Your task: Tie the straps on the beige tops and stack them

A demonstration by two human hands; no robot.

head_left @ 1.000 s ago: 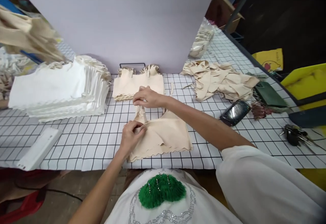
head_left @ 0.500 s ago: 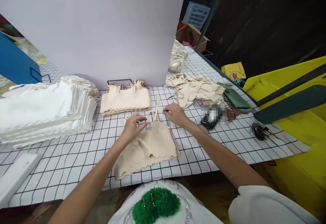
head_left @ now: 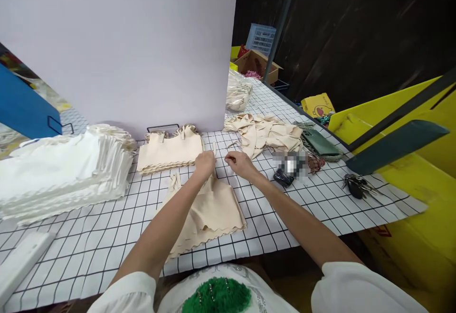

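A beige camisole top (head_left: 217,203) with a wavy hem lies on the checked tablecloth in front of me, slightly rumpled. My left hand (head_left: 205,162) is closed at its upper edge, gripping a thin shoulder strap (head_left: 214,147) whose end shows just beyond the knuckles. To the right, my right hand (head_left: 239,163) hovers apart from the top with thumb and forefinger pressed together. Whatever that pinch holds, if anything, is too small to make out. The top's other strap (head_left: 174,181) lies at its left, and my left forearm covers part of the fabric.
Folded beige tops (head_left: 169,154) are stacked behind, with a tall white pile of garments (head_left: 67,170) at left. Loose beige pieces (head_left: 267,132) lie at right, near a green case (head_left: 322,143) and keys (head_left: 359,185). A pale upright panel (head_left: 142,56) stands behind.
My left hand has moved right and closed on the strap at the top's upper edge. My right hand stays pinched at nearly the same spot. The view has shifted slightly.
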